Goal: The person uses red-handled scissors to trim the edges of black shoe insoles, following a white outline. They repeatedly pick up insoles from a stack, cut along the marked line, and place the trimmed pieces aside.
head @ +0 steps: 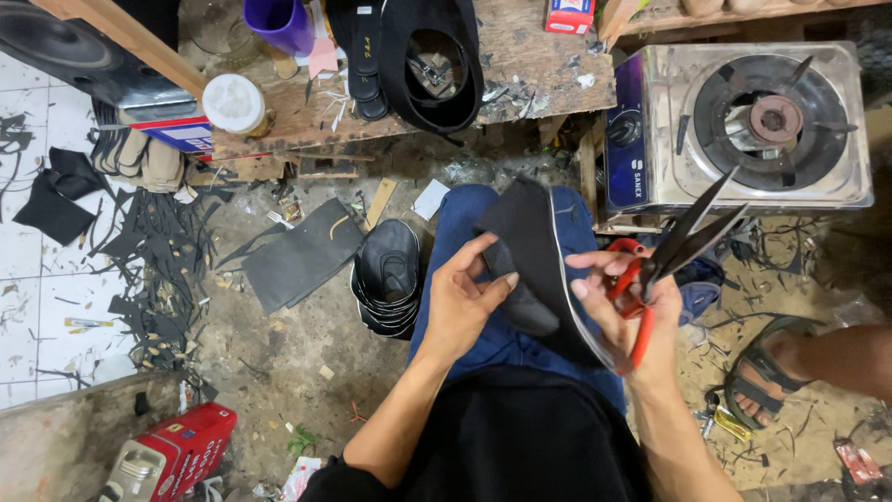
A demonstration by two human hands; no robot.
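Pinching a limp black sheet (534, 251) with left hand (462, 302); right hand (632, 311) grips red scissors (669, 260), touching its edge. Probably light, floppy; best held near the edge.

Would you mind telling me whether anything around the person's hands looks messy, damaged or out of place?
Yes. Black offcut strips lie scattered over the floor at left, spilling onto the white tiles. The right hand holds red-handled scissors with blades open, while the left hand pinches the black shoe piece on the lap.
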